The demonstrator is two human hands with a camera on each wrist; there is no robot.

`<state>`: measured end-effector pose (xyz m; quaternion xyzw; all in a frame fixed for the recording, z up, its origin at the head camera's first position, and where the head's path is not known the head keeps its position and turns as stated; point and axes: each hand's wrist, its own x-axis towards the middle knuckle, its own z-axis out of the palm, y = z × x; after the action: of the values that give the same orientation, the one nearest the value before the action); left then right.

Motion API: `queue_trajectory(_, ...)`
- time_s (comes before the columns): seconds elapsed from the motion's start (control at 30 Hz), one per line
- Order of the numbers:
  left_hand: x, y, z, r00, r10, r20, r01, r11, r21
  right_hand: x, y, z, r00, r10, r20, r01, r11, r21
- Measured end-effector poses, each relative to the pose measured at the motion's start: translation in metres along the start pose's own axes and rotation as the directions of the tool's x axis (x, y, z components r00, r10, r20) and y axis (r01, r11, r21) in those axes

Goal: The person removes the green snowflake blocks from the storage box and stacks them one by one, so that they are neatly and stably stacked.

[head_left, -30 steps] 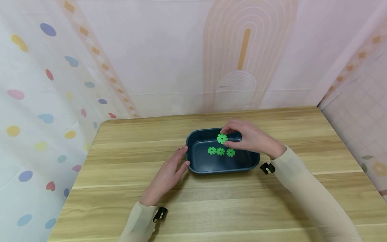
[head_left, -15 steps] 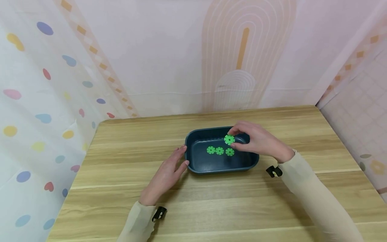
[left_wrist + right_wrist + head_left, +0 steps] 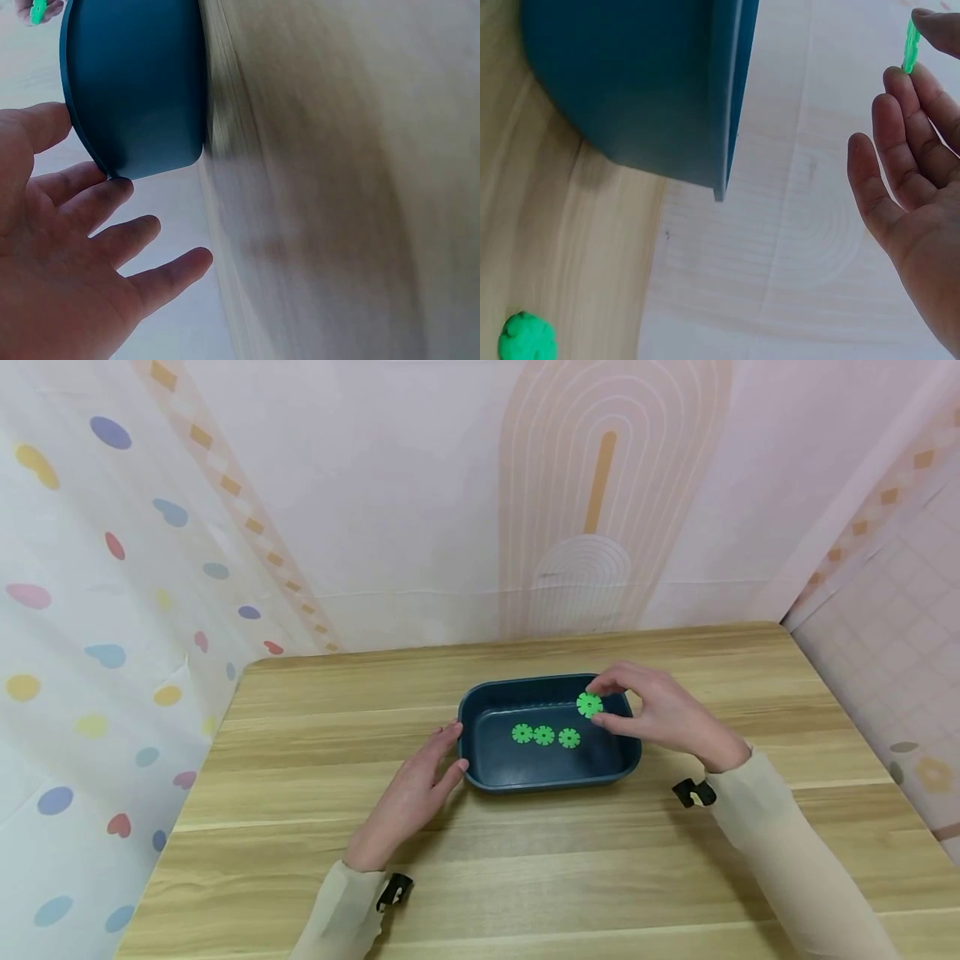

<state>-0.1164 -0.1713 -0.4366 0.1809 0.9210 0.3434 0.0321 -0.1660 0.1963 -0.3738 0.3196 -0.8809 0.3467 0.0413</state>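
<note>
A dark blue rectangular tub (image 3: 517, 767) stands on the table. Three green notched discs (image 3: 569, 738) lie in a row on its floor, the left two close together, the third a little to the right. My right hand (image 3: 660, 710) pinches another green notched disc (image 3: 589, 705) between thumb and fingers, over the tub's right part; in the right wrist view this disc (image 3: 910, 46) shows edge-on. My left hand (image 3: 408, 793) touches the tub's left end with thumb and fingertips. In the left wrist view, its fingers (image 3: 171, 282) are spread and mostly straight beside the tub (image 3: 139, 82).
The wood-grain table (image 3: 525, 877) runs back to a pale patterned cloth (image 3: 405, 510). A green piece (image 3: 526, 337) appears on the table in the right wrist view, its shape unclear. Black clips sit at both cuffs.
My right hand has moved to the right over the tub, carrying the pinched green disc. The left hand stays at the tub's left end, and the three discs inside lie as before.
</note>
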Motion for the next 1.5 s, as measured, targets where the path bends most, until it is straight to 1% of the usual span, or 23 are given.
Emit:
queue_trajectory(0.23,0.000,0.000,-0.001,1.000,-0.005,0.002,0.005,1.000,0.006,-0.009,0.006,-0.004,0.999,0.025,-0.027,-0.025,1.000,-0.014)
queue_trajectory(0.47,-0.001,0.000,-0.001,1.000,-0.008,0.010,0.008,1.000,0.014,-0.020,0.013,-0.009,0.998,0.022,-0.065,-0.024,0.999,-0.039)
queue_trajectory(0.6,-0.001,0.000,-0.001,1.000,-0.016,0.017,0.016,1.000,0.010,-0.027,0.016,-0.012,0.997,0.032,-0.073,-0.035,0.998,-0.043)
queue_trajectory(0.8,0.000,0.000,-0.001,1.000,-0.023,0.016,0.023,1.000,0.015,-0.037,0.023,-0.014,0.996,0.023,-0.088,-0.027,0.998,-0.052)
queue_trajectory(0.93,-0.001,0.001,-0.001,0.999,-0.028,0.015,0.028,0.999,0.018,-0.042,0.028,-0.016,0.994,0.044,-0.097,-0.050,0.997,-0.062)
queue_trajectory(1.03,-0.001,0.001,-0.001,0.999,-0.031,0.017,0.030,0.999,0.018,-0.045,0.032,-0.017,0.994,0.046,-0.104,-0.053,0.996,-0.069)
queue_trajectory(1.1,-0.001,0.001,0.000,1.000,-0.024,0.016,0.024,1.000,0.018,-0.048,0.034,-0.017,0.993,0.034,-0.112,-0.042,0.996,-0.073)
queue_trajectory(1.17,-0.001,0.000,0.000,1.000,-0.016,0.014,0.016,1.000,0.018,-0.050,0.036,-0.018,0.993,0.039,-0.114,-0.047,0.997,-0.065)
queue_trajectory(1.27,-0.001,0.000,0.000,1.000,-0.005,0.009,0.005,1.000,0.016,-0.054,0.039,-0.020,0.992,0.064,-0.108,-0.071,0.996,-0.058)
queue_trajectory(1.5,-0.001,-0.001,0.001,1.000,0.010,0.000,-0.010,1.000,0.012,-0.064,0.046,-0.026,0.983,0.173,-0.065,-0.176,0.983,-0.048)
